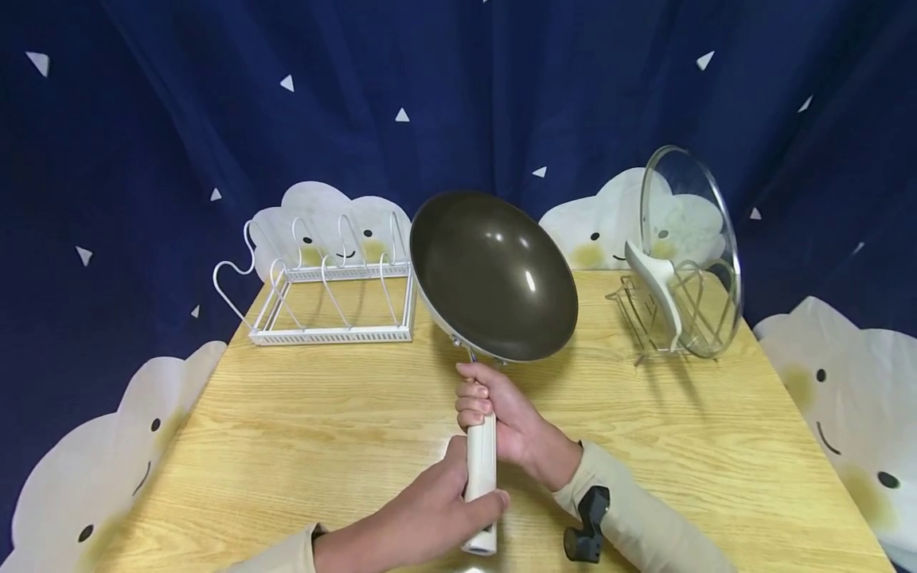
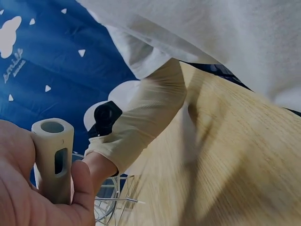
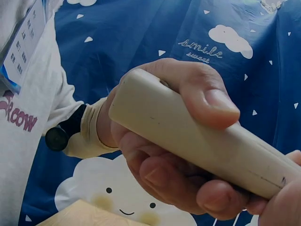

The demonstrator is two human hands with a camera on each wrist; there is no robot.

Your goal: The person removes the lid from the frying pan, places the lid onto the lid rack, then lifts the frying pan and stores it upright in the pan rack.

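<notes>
A deep frying pan [image 1: 494,278] with a dark, glossy inside is held up over the table, its inside tilted toward me. Its cream handle [image 1: 481,461] points back at me. My right hand [image 1: 505,414] grips the handle close to the pan, fingers wrapped round it. Lower down, my left hand [image 1: 437,509] holds the handle near its end, the thumb lying across it. In the right wrist view the left hand's thumb and curled fingers [image 3: 214,195] enclose the handle. The hollow handle end [image 2: 52,141] shows a slot in the left wrist view.
On the wooden table [image 1: 322,422], a white rack [image 1: 333,334] with wire dividers stands at the back left. At the back right, a glass lid [image 1: 691,247] with a white handle stands upright in a metal wire rack [image 1: 637,318]. A dark blue curtain [image 1: 458,95] hangs behind.
</notes>
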